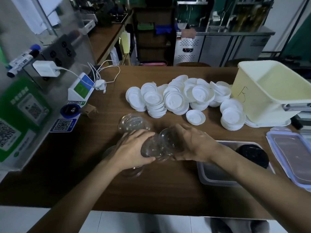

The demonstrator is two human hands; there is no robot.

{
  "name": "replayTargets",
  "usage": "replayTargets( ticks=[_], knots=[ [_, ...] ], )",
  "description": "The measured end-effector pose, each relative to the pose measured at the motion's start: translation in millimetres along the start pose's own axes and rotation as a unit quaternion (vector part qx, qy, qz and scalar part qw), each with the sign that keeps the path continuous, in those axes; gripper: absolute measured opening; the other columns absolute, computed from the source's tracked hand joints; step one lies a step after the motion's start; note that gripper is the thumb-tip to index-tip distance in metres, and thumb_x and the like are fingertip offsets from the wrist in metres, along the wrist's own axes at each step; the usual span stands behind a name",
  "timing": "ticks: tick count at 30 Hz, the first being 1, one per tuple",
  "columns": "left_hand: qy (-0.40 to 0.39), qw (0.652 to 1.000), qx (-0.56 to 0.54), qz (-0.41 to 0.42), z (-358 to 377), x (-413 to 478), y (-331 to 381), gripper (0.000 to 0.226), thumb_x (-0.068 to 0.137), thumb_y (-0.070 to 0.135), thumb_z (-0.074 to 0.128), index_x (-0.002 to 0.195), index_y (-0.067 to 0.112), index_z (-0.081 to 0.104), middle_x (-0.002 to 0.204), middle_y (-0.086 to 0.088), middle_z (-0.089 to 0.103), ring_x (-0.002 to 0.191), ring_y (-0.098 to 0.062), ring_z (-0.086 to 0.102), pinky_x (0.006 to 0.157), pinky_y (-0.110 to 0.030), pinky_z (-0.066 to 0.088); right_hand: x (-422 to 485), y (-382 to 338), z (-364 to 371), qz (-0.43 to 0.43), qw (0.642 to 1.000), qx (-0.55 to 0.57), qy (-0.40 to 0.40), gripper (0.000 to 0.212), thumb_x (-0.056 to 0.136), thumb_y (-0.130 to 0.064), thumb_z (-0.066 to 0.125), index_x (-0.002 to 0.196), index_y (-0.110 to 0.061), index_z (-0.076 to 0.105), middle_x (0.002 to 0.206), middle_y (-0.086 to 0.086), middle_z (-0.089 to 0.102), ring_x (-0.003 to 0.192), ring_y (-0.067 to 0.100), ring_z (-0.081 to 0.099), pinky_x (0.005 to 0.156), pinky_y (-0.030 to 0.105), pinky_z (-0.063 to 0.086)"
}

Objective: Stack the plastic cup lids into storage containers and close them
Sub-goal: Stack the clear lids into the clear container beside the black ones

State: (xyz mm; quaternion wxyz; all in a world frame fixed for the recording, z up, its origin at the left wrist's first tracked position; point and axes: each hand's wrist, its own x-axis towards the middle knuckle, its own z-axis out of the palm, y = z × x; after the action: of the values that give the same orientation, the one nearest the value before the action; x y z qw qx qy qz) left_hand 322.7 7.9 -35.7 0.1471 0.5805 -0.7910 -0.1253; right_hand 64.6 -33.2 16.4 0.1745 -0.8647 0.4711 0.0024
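My left hand (131, 148) and my right hand (193, 145) both grip a stack of clear plastic lids (156, 147), held sideways above the brown table (151, 187). More clear lids (133, 124) lie just beyond my left hand, and a few sit under it (133, 171). A big heap of white lids (183, 96) spreads across the table's far side. A clear storage container (217, 177) stands at my right forearm with black lids (252, 155) inside. Its blue-rimmed cover (292, 158) lies to the right. A tall cream bin (265, 91) stands open at the far right.
A payment stand (80, 88), white charger and cables (101, 76) and QR code signs (64, 125) crowd the table's left side. A small brown paper piece (90, 111) lies near them. Counters and a steel fridge (210, 46) stand behind the table.
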Motion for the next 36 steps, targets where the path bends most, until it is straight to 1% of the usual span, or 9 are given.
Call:
replayTargets(
  ticks=[4, 9, 13, 15, 19, 22, 26, 29, 36],
  knots=[
    [0.032, 0.999, -0.026, 0.001, -4, 8, 12, 0.085, 0.072, 0.064, 0.076, 0.148, 0.035, 0.053, 0.144, 0.017, 0.053, 0.135, -0.010, 0.045, 0.118, -0.036, 0.036, -29, 20, -25, 0.011, 0.999, 0.019, 0.029, 0.090, 0.065, -0.074, 0.080, 0.133, -0.032, 0.041, 0.129, -0.008, 0.056, 0.116, 0.020, 0.058, 0.096, 0.040, 0.051],
    [0.069, 0.996, -0.050, 0.019, -3, 25, 40, 0.073, 0.078, 0.042, 0.085, 0.143, 0.027, 0.055, 0.146, 0.011, 0.051, 0.136, -0.013, 0.041, 0.112, -0.009, 0.018, -75, 52, -39, 0.003, 0.999, -0.033, 0.028, 0.084, 0.069, -0.068, 0.080, 0.135, -0.031, 0.041, 0.129, -0.011, 0.051, 0.115, 0.016, 0.054, 0.088, 0.028, 0.041],
    [0.080, 0.995, -0.063, 0.021, -2, 32, 70, 0.071, 0.077, 0.038, 0.083, 0.141, 0.031, 0.053, 0.141, 0.016, 0.052, 0.131, -0.008, 0.042, 0.109, -0.019, 0.031, -102, 70, -42, 0.012, 0.999, -0.051, 0.014, 0.078, 0.068, -0.070, 0.079, 0.128, -0.036, 0.042, 0.124, -0.012, 0.051, 0.116, 0.014, 0.048, 0.097, 0.033, 0.046],
    [0.075, 0.995, -0.069, 0.017, -1, 35, 82, 0.072, 0.078, 0.039, 0.083, 0.142, 0.033, 0.051, 0.142, 0.018, 0.051, 0.131, -0.005, 0.042, 0.107, -0.019, 0.032, -110, 78, -41, 0.012, 0.999, -0.031, 0.001, 0.075, 0.068, -0.071, 0.078, 0.125, -0.038, 0.041, 0.122, -0.014, 0.050, 0.114, 0.011, 0.048, 0.093, 0.035, 0.049],
    [0.064, 0.996, -0.067, 0.020, 2, 36, 98, 0.073, 0.079, 0.041, 0.082, 0.144, 0.033, 0.050, 0.147, 0.018, 0.048, 0.135, -0.004, 0.040, 0.110, -0.022, 0.033, -119, 84, -39, -0.015, 0.999, -0.038, -0.021, 0.065, 0.072, -0.067, 0.078, 0.109, -0.040, 0.031, 0.114, -0.016, 0.047, 0.102, 0.007, 0.040, 0.082, 0.025, 0.034],
    [0.058, 0.996, -0.061, 0.016, 4, 33, 104, 0.073, 0.080, 0.043, 0.082, 0.145, 0.035, 0.049, 0.150, 0.019, 0.046, 0.139, -0.002, 0.036, 0.111, -0.024, 0.033, -121, 83, -40, -0.023, 0.999, -0.032, -0.034, 0.063, 0.074, -0.061, 0.079, 0.105, -0.039, 0.029, 0.109, -0.016, 0.044, 0.097, 0.009, 0.041, 0.080, 0.023, 0.032],
    [0.055, 0.997, -0.057, 0.014, 5, 30, 109, 0.072, 0.080, 0.047, 0.080, 0.145, 0.036, 0.049, 0.151, 0.019, 0.045, 0.140, -0.003, 0.036, 0.112, -0.027, 0.033, -113, 82, -40, -0.035, 0.997, -0.051, -0.042, 0.060, 0.075, -0.063, 0.078, 0.112, -0.028, 0.046, 0.109, -0.008, 0.058, 0.094, 0.016, 0.053, 0.074, 0.026, 0.034],
    [0.056, 0.997, -0.059, 0.014, 4, 26, 111, 0.072, 0.080, 0.047, 0.079, 0.144, 0.038, 0.049, 0.151, 0.020, 0.044, 0.140, -0.003, 0.037, 0.113, -0.028, 0.033, -106, 84, -34, -0.049, 0.996, -0.056, -0.057, 0.063, 0.075, -0.063, 0.078, 0.119, -0.025, 0.052, 0.110, -0.007, 0.061, 0.088, 0.015, 0.052, 0.074, 0.023, 0.034],
    [0.057, 0.996, -0.064, 0.013, 4, 19, 110, 0.072, 0.080, 0.046, 0.080, 0.144, 0.037, 0.050, 0.151, 0.019, 0.046, 0.140, -0.004, 0.039, 0.116, -0.030, 0.035, -95, 94, -17, -0.075, 0.987, -0.125, -0.070, 0.061, 0.075, -0.065, 0.071, 0.121, -0.028, 0.055, 0.113, -0.006, 0.067, 0.102, 0.022, 0.065, 0.087, 0.033, 0.048]
  ],
)
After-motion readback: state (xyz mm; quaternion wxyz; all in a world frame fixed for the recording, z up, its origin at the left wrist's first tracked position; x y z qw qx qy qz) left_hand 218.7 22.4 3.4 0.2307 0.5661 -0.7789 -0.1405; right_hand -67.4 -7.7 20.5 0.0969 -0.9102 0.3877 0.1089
